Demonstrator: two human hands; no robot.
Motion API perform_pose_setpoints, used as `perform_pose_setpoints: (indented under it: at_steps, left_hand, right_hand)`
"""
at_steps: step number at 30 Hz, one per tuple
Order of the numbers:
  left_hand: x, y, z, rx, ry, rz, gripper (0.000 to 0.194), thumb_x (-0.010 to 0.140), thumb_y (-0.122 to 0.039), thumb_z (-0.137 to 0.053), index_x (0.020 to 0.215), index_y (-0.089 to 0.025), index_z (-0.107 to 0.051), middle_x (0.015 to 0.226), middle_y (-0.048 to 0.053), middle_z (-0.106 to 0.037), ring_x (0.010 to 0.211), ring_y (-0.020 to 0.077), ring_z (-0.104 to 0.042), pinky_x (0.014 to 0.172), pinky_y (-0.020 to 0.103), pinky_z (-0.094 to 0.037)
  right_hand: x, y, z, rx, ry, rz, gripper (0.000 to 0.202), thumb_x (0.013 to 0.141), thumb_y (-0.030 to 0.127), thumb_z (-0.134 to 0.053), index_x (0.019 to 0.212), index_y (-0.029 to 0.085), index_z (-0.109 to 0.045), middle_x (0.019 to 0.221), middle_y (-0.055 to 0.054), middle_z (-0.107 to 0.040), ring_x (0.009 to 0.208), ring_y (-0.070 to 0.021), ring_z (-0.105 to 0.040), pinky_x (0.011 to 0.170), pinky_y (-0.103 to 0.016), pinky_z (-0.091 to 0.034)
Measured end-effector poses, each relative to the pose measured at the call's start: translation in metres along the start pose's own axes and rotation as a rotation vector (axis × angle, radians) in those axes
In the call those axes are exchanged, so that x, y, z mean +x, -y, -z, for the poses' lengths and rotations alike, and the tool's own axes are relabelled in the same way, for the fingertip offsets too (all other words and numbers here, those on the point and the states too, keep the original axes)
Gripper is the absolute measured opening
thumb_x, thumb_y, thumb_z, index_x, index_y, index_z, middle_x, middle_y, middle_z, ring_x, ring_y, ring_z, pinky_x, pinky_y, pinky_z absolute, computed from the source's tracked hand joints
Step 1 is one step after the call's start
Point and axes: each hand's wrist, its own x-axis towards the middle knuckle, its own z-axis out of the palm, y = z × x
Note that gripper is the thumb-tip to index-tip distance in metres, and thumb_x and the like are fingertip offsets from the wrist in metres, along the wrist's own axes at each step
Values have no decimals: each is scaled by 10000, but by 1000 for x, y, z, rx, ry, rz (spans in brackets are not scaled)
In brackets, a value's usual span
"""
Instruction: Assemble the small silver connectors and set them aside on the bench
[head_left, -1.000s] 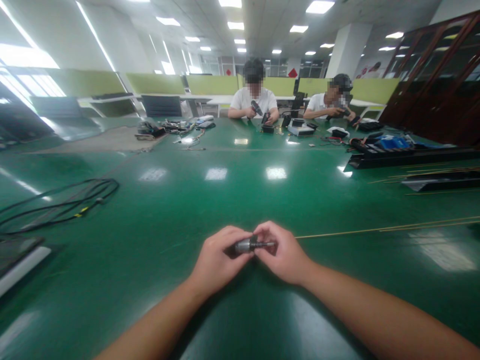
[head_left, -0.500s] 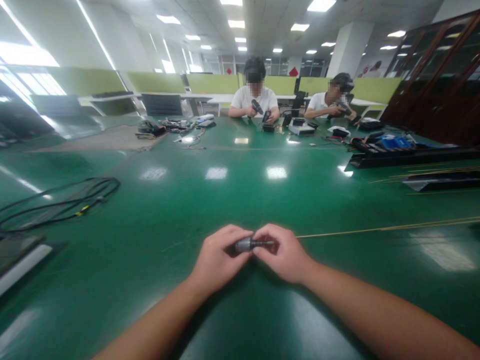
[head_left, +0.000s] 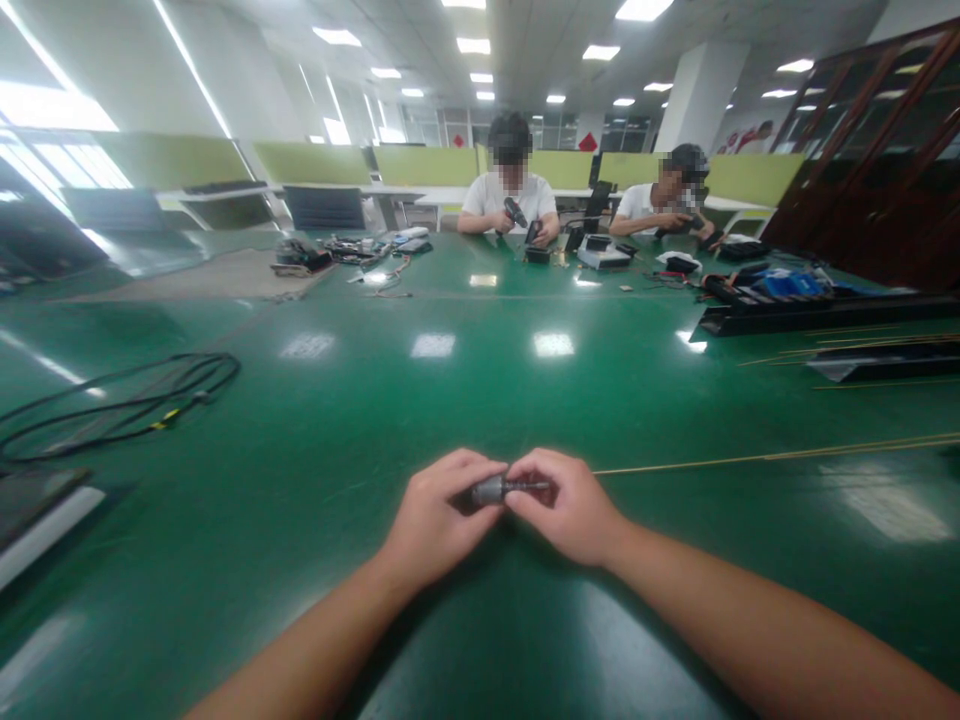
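Note:
Low over the green table, my left hand (head_left: pixel 441 515) is wrapped around a short grey cylinder (head_left: pixel 491 490) that looks like a drill chuck. A dark stepped shaft (head_left: pixel 529 486) sticks out of the cylinder to the right, ending in a thin tip inside the curl of my right hand (head_left: pixel 566 508). Thumb and forefinger of that hand are closed around the shaft close to the cylinder. Both hands meet at the fingertips. The far end of the cylinder is hidden in my left palm.
Thin yellow rods (head_left: pixel 697 465) lie to the right of my right hand. Coiled black cable (head_left: pixel 187 385) is on the left. Black channel pieces (head_left: pixel 877 362) lie at right. Across the table (head_left: pixel 360 400), two people handle tools among scattered parts.
My hands and the grey cylinder stay almost in place; only a slight shift of the fingers shows. The person at the far right has moved their hands a little.

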Motion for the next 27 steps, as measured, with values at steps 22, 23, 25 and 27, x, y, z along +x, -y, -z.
perform_pose_setpoints:
  at_steps: [22,23,25,27]
  left_hand:
    - [1,3,2,26,-34,0,234,779,-173,-726,1002,-228,-768,928,33,-741,821,160,-690,734,241,-538]
    - [1,2,2,26,-33,0,236,778,-172,-724,1003,-228,-768,928,34,-741,820,161,-690,732,242,-539]
    - [1,1,2,27,-32,1,237,781,-173,-721,1006,-229,-767,928,35,-742,820,162,-690,731,243,-543]
    - [1,1,2,29,-33,2,232,786,-176,-718,1006,-230,-767,927,37,-742,819,163,-691,733,245,-546]
  right_hand:
    - [1,-3,1,4,7,-14,56,789,185,-730,844,181,-720,802,-26,-692,715,-164,-620,633,-256,-465]
    - [1,-3,1,11,9,-17,64,788,195,-737,847,182,-719,802,-26,-691,714,-164,-621,632,-256,-468]
    - [1,-3,1,20,7,-18,64,794,207,-738,851,185,-720,808,-27,-695,719,-165,-626,639,-258,-473]
    - [1,-4,1,21,1,-16,53,801,204,-732,850,186,-720,819,-30,-702,731,-168,-633,651,-261,-479]
